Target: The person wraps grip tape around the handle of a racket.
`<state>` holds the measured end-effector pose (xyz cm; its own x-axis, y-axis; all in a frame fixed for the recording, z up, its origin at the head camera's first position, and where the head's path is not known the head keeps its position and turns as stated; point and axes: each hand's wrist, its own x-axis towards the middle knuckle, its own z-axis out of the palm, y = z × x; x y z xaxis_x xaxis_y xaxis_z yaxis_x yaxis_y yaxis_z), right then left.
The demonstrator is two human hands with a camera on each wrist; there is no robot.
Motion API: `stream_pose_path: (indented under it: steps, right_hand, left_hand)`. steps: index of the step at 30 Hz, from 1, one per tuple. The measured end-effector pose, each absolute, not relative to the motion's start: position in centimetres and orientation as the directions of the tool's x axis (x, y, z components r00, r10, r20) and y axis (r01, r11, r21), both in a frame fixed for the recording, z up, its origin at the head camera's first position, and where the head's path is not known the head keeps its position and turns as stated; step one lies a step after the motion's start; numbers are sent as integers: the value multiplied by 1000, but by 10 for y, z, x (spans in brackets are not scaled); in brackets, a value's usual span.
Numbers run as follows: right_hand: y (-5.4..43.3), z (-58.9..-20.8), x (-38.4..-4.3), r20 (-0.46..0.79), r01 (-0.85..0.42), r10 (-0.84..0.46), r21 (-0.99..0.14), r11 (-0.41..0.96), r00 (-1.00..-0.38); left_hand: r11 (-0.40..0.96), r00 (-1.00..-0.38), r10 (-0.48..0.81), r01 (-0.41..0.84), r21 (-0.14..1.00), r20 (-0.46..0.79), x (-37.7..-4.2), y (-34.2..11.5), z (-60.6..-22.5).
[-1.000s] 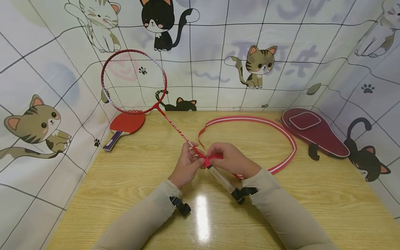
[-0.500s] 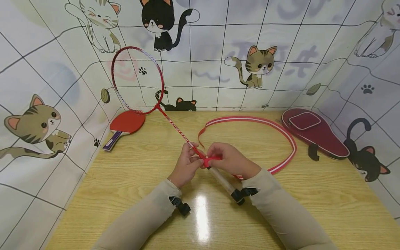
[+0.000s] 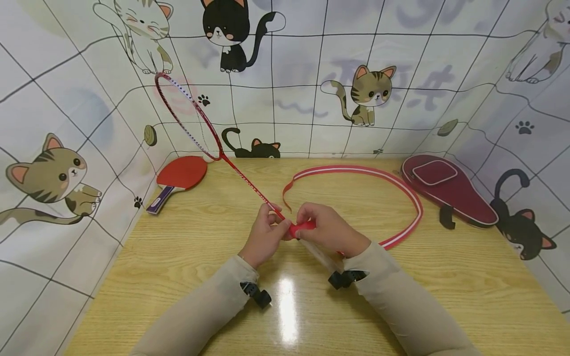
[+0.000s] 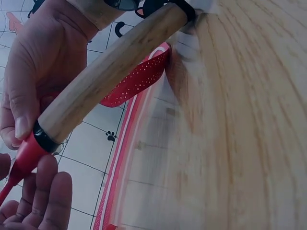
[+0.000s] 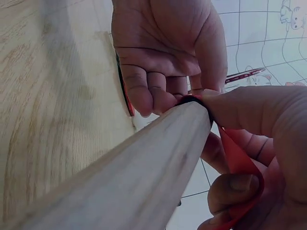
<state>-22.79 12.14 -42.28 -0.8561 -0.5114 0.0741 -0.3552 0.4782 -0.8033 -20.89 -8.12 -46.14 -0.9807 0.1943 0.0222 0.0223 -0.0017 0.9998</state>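
Note:
My left hand (image 3: 262, 235) pinches a red badminton racket (image 3: 249, 184) at the cone just above its handle. The racket's head points to the far left, tilted nearly edge-on. Its bare wooden handle (image 4: 105, 72) slopes down toward me, with a black ring at its upper end. Red grip tape (image 3: 356, 169) is wound around the cone, and its long free length curves across the table. My right hand (image 3: 331, 230) grips the tape close to the cone. In the right wrist view, the tape (image 5: 240, 158) runs from the cone into the curled right fingers.
A red table tennis bat (image 3: 182, 173) lies at the back left of the wooden table (image 3: 187, 277). At the back right is a dark red bat case (image 3: 445, 188) with a black strap. A cloth printed with cats hangs behind and at both sides.
The racket has turned about its shaft, its head going from nearly face-on to nearly edge-on. Both hands have stayed almost in place at the cone.

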Motion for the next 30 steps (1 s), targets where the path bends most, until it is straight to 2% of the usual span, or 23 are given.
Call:
stream_pose_path:
  steps: [11, 23, 30]
  right_hand:
    - [116, -423, -224, 95, -408, -522, -745, 527, -847]
    - [121, -424, -228, 126, -454, -577, -756, 470, -807]
    - [121, -424, -228, 89, -443, -593, -754, 485, -800]
  left_hand:
    - [75, -990, 130, -47, 996, -57, -206, -81, -457]
    - [13, -990, 118, -79, 997, -80, -208, -78, -460]
    - [15, -988, 122, -95, 995, -97, -207, -79, -459]
